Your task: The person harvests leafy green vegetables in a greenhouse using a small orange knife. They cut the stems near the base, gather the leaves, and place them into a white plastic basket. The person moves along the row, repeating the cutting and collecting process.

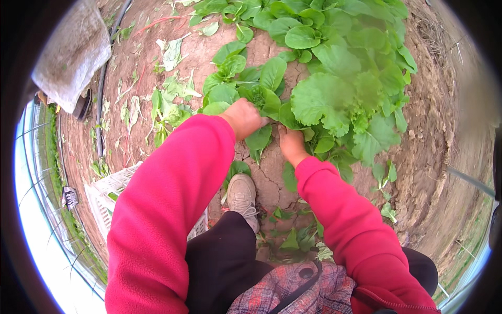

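Observation:
Leafy green plants (302, 37) with broad round leaves grow from dry, cracked soil in front of me. My left hand (244, 117) has its fingers curled at the edge of a plant's leaves (268, 100); its fingertips are partly hidden. Close to its right, low beside the stems, is my right hand (291, 142), with fingers reaching under the leaves; what it touches is hidden. A large frilly leaf (319, 100) stands over the plants to the right of both hands. Whether either hand grips a stem cannot be made out.
A white plastic crate (102, 196) stands at the left, partly behind my sleeve. Cut leaves (172, 53) and a black hose (102, 86) lie on the soil. A dirty pale sheet (74, 55) and another person's shoe (82, 106) are at upper left. My shoe (241, 198) is below my hands.

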`<state>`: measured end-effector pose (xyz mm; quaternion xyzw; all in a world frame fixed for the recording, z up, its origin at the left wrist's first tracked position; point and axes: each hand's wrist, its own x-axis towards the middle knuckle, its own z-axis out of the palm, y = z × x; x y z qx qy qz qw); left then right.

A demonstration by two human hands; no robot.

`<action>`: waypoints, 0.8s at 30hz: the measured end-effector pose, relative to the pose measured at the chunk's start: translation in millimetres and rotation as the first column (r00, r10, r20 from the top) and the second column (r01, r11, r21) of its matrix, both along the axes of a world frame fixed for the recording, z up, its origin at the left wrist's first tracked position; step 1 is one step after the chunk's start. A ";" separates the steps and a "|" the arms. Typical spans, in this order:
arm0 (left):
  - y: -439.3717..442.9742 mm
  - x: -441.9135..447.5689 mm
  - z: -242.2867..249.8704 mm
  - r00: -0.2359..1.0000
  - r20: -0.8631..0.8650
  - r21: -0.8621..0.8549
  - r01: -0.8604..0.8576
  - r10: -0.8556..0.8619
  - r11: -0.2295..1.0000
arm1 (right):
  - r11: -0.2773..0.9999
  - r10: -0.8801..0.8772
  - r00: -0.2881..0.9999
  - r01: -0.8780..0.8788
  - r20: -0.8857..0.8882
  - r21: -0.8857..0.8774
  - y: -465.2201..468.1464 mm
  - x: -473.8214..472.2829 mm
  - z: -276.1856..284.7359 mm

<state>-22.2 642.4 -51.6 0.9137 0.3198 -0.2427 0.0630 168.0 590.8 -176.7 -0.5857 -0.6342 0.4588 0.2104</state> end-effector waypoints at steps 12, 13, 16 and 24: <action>11.8 1.1 -3.2 0.853 0.038 0.021 -0.522 0.521 0.853 | 0.995 0.091 0.993 -0.092 0.069 0.023 24.8 16.0 6.7; 14.9 3.3 -2.6 0.845 0.055 0.013 -0.533 0.532 0.846 | 0.993 0.090 0.991 -0.098 0.100 0.071 25.9 18.8 1.0; 12.8 -1.8 -3.9 0.825 0.075 -0.006 -0.561 0.560 0.828 | 0.991 0.110 0.986 -0.119 0.124 0.066 23.6 13.1 -3.1; 17.3 1.1 -3.1 0.806 0.082 -0.062 -0.583 0.586 0.810 | 0.955 0.229 0.948 -0.263 0.222 0.137 25.8 14.5 -48.7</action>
